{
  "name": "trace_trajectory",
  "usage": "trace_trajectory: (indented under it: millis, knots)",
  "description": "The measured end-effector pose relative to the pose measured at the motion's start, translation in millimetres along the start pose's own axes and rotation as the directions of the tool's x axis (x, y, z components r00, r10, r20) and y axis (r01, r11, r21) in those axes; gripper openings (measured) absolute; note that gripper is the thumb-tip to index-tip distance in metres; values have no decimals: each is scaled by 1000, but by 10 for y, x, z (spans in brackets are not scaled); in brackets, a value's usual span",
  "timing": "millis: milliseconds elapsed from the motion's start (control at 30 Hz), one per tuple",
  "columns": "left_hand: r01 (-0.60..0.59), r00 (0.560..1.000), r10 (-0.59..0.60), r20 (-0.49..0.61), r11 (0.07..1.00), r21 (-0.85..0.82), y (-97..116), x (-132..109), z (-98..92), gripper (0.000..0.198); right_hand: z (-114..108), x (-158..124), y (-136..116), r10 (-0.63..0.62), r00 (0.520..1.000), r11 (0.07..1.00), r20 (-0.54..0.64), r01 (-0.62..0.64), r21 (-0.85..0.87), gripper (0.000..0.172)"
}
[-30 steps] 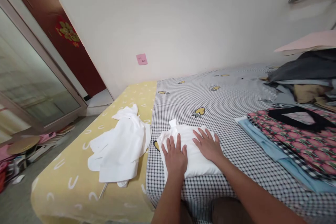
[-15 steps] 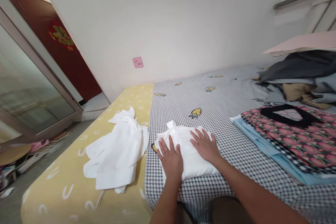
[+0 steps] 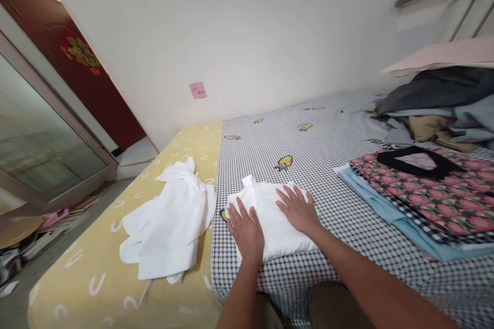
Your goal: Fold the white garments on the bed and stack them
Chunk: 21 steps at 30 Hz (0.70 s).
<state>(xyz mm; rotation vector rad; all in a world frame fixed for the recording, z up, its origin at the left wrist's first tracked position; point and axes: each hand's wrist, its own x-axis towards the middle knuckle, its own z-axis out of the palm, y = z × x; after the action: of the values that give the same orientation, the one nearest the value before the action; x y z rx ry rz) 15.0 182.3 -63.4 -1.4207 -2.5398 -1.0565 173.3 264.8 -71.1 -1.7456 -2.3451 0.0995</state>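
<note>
A folded white garment lies on the checked bedsheet near the bed's front edge, with a white tag sticking out at its far side. My left hand rests flat on its left part, fingers stretched and a little spread. On its upper right part lies my right hand, palm down with the fingers apart. Neither hand grips the cloth. Left of them, on the yellow sheet, another white garment lies loosely bunched, with a thin white cord poking out from under it.
To the right is a stack of folded clothes, with a pink floral garment on top and light blue cloth beneath. Behind it rises a heap of dark grey and tan clothes. The yellow sheet and checked sheet meet left of my hands.
The whole view has shifted slightly, so everything appears a little further left. Both hands stay flat on the folded white garment, nearly unmoved on it.
</note>
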Motion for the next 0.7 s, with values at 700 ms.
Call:
trace_trajectory:
  millis: [700]
  knots:
    - [263,963,-268,14,932,-249,-343,1232,-300,36,75,-11,10,-11,997,1000,-75,12,20,54]
